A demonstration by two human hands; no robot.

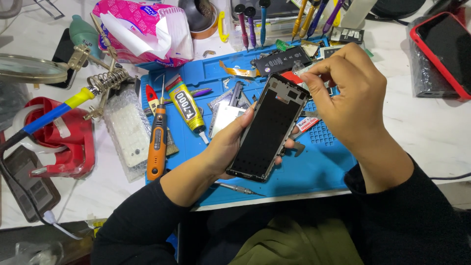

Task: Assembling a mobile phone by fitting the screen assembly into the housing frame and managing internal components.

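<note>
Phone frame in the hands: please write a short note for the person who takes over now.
Left hand holds the black phone frame from below, tilted over the blue mat.
Right hand pinches at the frame's top right corner; what the fingertips grip is too small to tell.
On the mat: glue tube, orange screwdriver, black battery, loose metal plates.
Done: phone is open, parts out.
Left: work at the top corner seems unfinished.

Two hands, the left hand [223,147] and the right hand [351,95], are over one blue mat [314,167]. Six screwdrivers [252,24] stand in back (three purple-handled, three yellow-handled). One glue tube [186,105], one orange tool [157,142].
</note>
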